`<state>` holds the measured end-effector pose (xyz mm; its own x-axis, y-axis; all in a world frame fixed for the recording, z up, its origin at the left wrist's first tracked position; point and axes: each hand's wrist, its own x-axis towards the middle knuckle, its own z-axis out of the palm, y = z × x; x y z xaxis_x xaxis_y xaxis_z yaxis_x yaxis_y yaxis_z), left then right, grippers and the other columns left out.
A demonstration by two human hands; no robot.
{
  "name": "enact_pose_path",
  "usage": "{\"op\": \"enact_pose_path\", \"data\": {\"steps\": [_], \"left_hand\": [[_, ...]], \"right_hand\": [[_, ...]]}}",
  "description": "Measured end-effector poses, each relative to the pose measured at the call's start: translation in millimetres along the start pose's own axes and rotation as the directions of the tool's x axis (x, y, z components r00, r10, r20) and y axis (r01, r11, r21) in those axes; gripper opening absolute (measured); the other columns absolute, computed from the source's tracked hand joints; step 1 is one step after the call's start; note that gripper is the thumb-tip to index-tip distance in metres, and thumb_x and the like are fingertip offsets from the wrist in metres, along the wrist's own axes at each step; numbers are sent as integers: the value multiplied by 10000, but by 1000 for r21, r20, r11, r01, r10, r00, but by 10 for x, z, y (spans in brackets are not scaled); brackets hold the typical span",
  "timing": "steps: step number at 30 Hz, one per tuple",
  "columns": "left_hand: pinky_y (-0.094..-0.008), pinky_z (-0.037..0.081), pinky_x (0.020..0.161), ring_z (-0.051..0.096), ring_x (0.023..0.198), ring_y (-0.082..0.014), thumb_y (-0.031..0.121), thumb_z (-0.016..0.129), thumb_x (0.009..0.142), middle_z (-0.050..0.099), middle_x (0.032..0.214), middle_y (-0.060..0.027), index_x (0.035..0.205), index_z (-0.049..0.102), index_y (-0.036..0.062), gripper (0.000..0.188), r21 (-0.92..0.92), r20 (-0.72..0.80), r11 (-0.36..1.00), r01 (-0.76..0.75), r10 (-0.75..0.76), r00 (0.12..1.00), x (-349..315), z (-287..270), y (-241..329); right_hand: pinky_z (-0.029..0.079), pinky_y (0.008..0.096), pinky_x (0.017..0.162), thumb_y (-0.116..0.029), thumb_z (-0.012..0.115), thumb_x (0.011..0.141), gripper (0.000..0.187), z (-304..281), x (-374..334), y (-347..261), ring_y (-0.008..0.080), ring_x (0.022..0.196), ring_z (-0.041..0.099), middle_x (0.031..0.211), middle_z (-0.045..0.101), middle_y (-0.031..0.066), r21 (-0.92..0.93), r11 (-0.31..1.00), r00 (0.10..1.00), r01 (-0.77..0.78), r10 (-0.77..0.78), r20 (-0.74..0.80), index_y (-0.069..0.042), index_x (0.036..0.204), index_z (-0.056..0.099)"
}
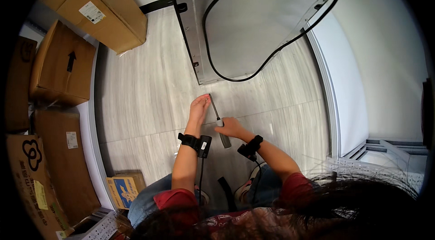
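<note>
A screwdriver (215,108) with a thin dark shaft and a grey handle is in my right hand (232,127), whose fingers wrap round the top of the handle. Its shaft slants up and left, away from me. At the tip, the fingers of my left hand (198,108) are pinched together; a small bright speck shows there, too small to name. Both hands are over the floor, just short of the lower edge of a large grey metal cabinet (258,27). A black cable (206,40) hangs in a loop across the cabinet's face.
Cardboard boxes (63,70) are stacked along the left wall, and a tall carton (104,13) stands at the far left. A small blue-and-tan box (122,190) lies beside my left leg. White panels (349,72) line the right side. Black strapped devices (204,146) with cables are on both wrists.
</note>
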<state>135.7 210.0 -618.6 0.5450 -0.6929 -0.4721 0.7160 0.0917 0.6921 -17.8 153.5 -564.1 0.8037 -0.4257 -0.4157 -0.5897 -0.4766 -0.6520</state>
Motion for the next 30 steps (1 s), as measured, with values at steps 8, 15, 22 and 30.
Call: {"op": "enact_pose_path", "data": {"steps": [8, 15, 22, 30], "left_hand": [[-193, 425, 597, 541, 734, -99, 22, 433, 834, 573, 804, -62, 901, 514, 7, 107, 101, 43, 995, -1, -3, 999, -46, -17, 78], [-188, 385, 563, 491, 624, -75, 80, 433, 853, 577, 779, -46, 887, 517, 36, 100, 206, 68, 978, -17, 3, 998, -66, -10, 90], [-185, 385, 585, 473, 620, -59, 95, 457, 842, 588, 773, -35, 919, 545, 31, 133, 229, 101, 973, -19, -5, 995, -67, -76, 105], [-158, 402, 580, 490, 641, -42, 72, 446, 848, 605, 792, -34, 1002, 541, 23, 188, 430, 180, 896, -113, 37, 983, -40, -163, 189]], "right_hand": [[445, 413, 616, -442, 548, 621, 524, 19, -32, 73, 376, 660, 562, 675, 564, 251, -90, 996, 992, 21, -9, 130, 75, 698, 568], [447, 412, 634, -460, 535, 611, 531, 46, -28, 73, 367, 680, 568, 688, 572, 245, -94, 996, 989, 10, 4, 146, 65, 681, 583], [443, 406, 632, -437, 532, 610, 517, 35, -39, 45, 368, 679, 563, 691, 569, 250, -98, 995, 986, 20, -4, 169, 73, 682, 578], [436, 410, 622, -423, 527, 618, 506, 49, -38, 50, 373, 680, 559, 698, 564, 256, -63, 998, 979, 20, -7, 204, 76, 687, 573]]}}
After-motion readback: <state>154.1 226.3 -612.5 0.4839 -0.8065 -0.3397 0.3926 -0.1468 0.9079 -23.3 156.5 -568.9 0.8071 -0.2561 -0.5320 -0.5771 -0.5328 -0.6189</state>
